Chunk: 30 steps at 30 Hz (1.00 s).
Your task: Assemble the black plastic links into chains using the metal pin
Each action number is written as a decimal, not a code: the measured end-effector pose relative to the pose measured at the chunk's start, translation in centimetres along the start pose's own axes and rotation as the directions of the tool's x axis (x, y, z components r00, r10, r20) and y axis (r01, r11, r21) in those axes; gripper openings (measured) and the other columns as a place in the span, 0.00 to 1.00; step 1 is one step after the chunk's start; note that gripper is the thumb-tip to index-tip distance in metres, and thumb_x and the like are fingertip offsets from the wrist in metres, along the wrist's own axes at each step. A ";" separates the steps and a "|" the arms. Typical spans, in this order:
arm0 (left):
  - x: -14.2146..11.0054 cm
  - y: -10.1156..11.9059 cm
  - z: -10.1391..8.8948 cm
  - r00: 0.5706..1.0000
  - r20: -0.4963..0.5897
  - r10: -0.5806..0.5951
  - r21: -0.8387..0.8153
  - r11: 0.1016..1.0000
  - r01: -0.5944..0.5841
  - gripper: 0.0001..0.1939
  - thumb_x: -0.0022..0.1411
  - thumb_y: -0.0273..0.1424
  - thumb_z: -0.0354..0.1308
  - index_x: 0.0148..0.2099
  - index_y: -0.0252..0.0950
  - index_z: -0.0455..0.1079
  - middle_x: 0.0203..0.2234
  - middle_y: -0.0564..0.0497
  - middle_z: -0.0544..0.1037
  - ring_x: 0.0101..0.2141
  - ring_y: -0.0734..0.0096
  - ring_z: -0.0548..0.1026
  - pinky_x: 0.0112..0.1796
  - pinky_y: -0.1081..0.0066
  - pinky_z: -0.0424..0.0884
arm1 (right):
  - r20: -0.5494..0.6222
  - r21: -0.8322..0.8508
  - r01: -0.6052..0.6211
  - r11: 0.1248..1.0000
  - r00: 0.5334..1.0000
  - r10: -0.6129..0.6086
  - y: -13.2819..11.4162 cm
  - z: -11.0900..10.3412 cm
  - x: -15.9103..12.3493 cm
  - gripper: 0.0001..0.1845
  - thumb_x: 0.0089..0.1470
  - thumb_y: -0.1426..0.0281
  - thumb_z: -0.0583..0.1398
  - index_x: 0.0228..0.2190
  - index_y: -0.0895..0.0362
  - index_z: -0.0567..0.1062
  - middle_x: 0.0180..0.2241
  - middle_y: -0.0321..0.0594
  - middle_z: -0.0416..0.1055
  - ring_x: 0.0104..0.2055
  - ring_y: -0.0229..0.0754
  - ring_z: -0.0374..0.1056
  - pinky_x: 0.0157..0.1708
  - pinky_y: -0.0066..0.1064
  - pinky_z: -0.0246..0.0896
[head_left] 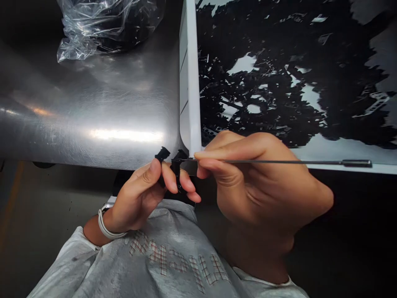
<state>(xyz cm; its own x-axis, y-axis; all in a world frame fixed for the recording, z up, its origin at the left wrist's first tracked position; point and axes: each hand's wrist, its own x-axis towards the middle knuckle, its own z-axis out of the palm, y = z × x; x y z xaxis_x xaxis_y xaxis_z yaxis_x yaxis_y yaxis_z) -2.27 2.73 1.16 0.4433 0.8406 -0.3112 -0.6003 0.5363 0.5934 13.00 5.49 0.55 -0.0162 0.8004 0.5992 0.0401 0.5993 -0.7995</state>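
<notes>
Our left hand grips small, jagged black pieces near the centre; from their three o'clock, our right hand pinches a slim, straight metal rod. A crinkled clear plastic bag lies at eleven on the scratched metal table; at two, a smooth white tray holds angular black parts

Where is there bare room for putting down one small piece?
Widest: the metal tabletop between the clear plastic bag, the near edge and the white tray. Smaller: a pale strip between the black parts and the tray's near rim. Crowded: most of the tray, and around its near left corner: left hand, small black pieces, right hand, metal rod.
</notes>
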 end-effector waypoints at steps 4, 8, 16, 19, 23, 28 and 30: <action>0.0 0.0 0.0 1.000 0.023 -0.005 0.021 1.000 0.005 0.23 0.67 0.49 0.63 0.28 0.36 0.71 0.30 0.52 0.78 0.34 0.62 0.82 0.49 0.58 0.75 | -0.065 -0.098 0.078 0.992 0.994 -0.085 0.4 0.4 0.0 0.08 0.61 0.77 0.67 0.34 0.53 0.77 0.22 0.29 0.72 0.24 0.36 0.70 0.24 0.31 0.67; 0.0 0.0 0.0 0.999 0.034 0.001 -0.004 1.000 0.000 0.22 0.67 0.48 0.63 0.29 0.36 0.74 0.30 0.52 0.79 0.34 0.64 0.82 0.47 0.62 0.74 | -0.035 -0.098 0.013 0.995 0.999 -0.017 0.3 0.4 0.1 0.12 0.59 0.77 0.68 0.27 0.52 0.74 0.18 0.30 0.72 0.22 0.39 0.70 0.23 0.34 0.66; -0.2 0.0 0.1 0.999 0.032 -0.011 -0.026 1.000 0.012 0.21 0.67 0.47 0.64 0.28 0.36 0.74 0.31 0.52 0.79 0.34 0.64 0.82 0.48 0.61 0.75 | -0.004 0.039 -0.076 0.996 0.997 0.076 -0.6 0.3 0.3 0.15 0.56 0.85 0.65 0.26 0.53 0.75 0.19 0.27 0.74 0.20 0.35 0.70 0.21 0.30 0.68; -0.2 0.0 0.0 1.000 0.019 -0.005 0.002 1.000 0.005 0.22 0.67 0.48 0.63 0.28 0.36 0.72 0.30 0.51 0.79 0.34 0.62 0.82 0.48 0.59 0.75 | 0.021 0.010 -0.087 0.996 0.996 0.087 -0.9 0.0 0.4 0.16 0.57 0.87 0.62 0.30 0.53 0.76 0.23 0.28 0.76 0.21 0.35 0.71 0.21 0.29 0.69; -0.1 0.1 0.0 1.000 0.008 -0.003 0.018 1.000 0.002 0.23 0.67 0.48 0.63 0.27 0.36 0.70 0.30 0.51 0.78 0.35 0.61 0.81 0.48 0.58 0.76 | 0.045 -0.072 -0.077 0.994 0.996 0.081 -1.0 -0.2 0.3 0.13 0.60 0.83 0.62 0.32 0.52 0.77 0.24 0.28 0.76 0.23 0.35 0.71 0.23 0.30 0.70; -0.1 0.1 0.2 0.999 0.034 -0.006 -0.024 1.000 0.007 0.21 0.67 0.47 0.64 0.28 0.36 0.73 0.30 0.52 0.79 0.34 0.64 0.81 0.46 0.62 0.76 | -0.010 -0.072 -0.051 0.996 0.999 0.051 -0.7 0.1 0.4 0.15 0.60 0.78 0.67 0.25 0.52 0.73 0.16 0.27 0.70 0.20 0.37 0.69 0.24 0.33 0.69; -0.1 0.1 0.2 0.999 0.038 -0.008 -0.008 1.000 0.008 0.22 0.68 0.47 0.63 0.28 0.36 0.72 0.30 0.52 0.79 0.34 0.64 0.81 0.47 0.61 0.75 | 0.000 -0.055 -0.128 0.990 0.992 0.128 -0.8 0.3 0.4 0.19 0.60 0.76 0.68 0.21 0.52 0.71 0.13 0.27 0.68 0.18 0.38 0.68 0.22 0.34 0.68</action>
<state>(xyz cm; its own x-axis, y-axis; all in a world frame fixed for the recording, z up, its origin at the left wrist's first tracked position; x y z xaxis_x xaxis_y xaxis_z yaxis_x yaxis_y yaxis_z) -2.24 2.65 1.41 0.4727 0.8330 -0.2876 -0.6019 0.5436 0.5851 12.65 5.33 1.40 -0.0112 0.8706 0.4918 0.0970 0.4905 -0.8661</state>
